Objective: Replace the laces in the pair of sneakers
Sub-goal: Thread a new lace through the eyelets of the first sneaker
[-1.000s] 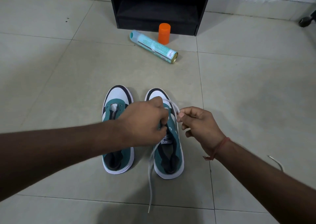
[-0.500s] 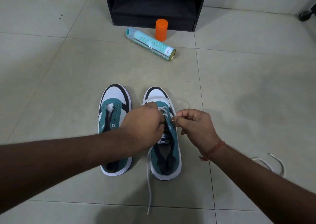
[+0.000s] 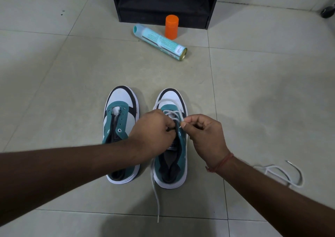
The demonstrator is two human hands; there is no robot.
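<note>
Head view, sneakers [image 3: 170,139] toes pointing away, hands [image 3: 154,133] lacing.

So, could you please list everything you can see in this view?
Teal, white and black sneakers: two, side by side on the floor; left one unlaced.
White lace: one, partly threaded in the right sneaker.
Loose white lace: one, floor at right.
Teal spray can: one, lying down.
Orange cylindrical cap: one, upright behind the can.
Black shelf unit: one, at top.
Pale floor tiles: throughout.
Hands: left and right, both pinching the lace.
</note>
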